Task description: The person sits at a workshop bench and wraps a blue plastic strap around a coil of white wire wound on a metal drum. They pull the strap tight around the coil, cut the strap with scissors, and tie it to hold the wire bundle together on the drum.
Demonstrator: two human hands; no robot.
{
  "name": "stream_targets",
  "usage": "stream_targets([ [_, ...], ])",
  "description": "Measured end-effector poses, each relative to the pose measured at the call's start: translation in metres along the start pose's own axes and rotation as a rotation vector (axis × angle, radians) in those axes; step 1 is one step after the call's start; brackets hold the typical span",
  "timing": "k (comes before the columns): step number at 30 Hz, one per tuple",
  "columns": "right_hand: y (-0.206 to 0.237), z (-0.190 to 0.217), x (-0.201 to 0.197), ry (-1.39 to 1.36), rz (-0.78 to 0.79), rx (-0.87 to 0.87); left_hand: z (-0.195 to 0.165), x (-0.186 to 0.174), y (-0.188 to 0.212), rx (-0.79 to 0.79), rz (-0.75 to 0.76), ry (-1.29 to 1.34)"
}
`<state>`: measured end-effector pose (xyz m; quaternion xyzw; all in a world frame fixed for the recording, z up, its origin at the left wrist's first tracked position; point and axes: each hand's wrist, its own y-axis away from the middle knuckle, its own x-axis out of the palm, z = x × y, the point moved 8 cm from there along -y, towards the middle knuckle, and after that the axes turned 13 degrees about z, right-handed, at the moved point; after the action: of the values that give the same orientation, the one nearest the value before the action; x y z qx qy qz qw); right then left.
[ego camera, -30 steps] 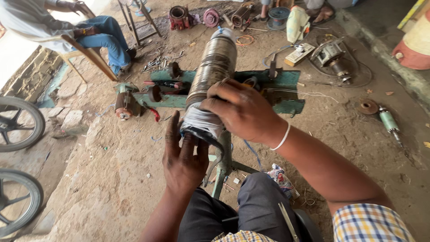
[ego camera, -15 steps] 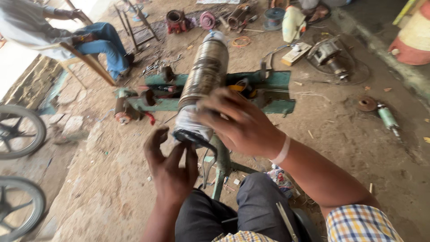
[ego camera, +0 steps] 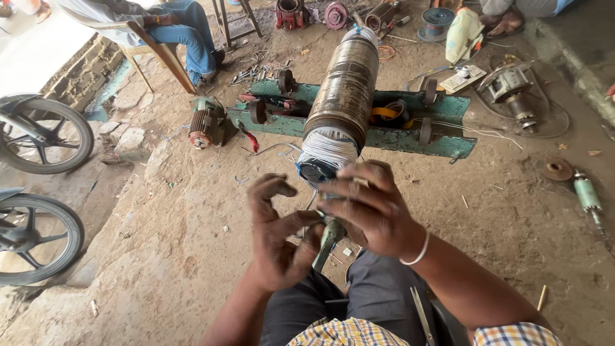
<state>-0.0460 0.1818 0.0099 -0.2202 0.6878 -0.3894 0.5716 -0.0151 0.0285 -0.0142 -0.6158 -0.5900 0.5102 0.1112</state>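
A long metal motor stator (ego camera: 346, 83) lies tilted on a green metal stand (ego camera: 448, 144), its near end packed with white winding wires (ego camera: 327, 150). My right hand (ego camera: 375, 208) is at that near end, fingers bent together against the lower edge of the winding. Whether it pinches a wire is hidden. My left hand (ego camera: 282, 234) hovers just left of it and below the winding, with curled, spread fingers that hold nothing. A green post (ego camera: 328, 240) shows between the two hands.
Another person sits on a chair (ego camera: 173, 25) at the back left. Two motorcycle wheels (ego camera: 38, 134) stand at the left edge. A small motor (ego camera: 205, 122), red pliers (ego camera: 251, 138), a motor housing (ego camera: 509, 86) and an armature (ego camera: 586, 192) lie on the dirt floor. Scissors (ego camera: 419, 311) rest on my lap.
My right hand slid off the top of the stator, back to its near end. My left hand dropped away from the winding and spread its fingers. The view moved closer.
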Motion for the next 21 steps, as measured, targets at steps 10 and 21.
stream_targets([
  [10, 0.023, 0.062, 0.008, -0.709, 0.023, -0.184, 0.032, 0.021, -0.043, -0.039, 0.055, -0.25],
  [21, -0.024, -0.097, -0.062, -0.433, -0.066, 0.484, 0.023, 0.015, -0.062, 0.005, 0.003, -0.401],
])
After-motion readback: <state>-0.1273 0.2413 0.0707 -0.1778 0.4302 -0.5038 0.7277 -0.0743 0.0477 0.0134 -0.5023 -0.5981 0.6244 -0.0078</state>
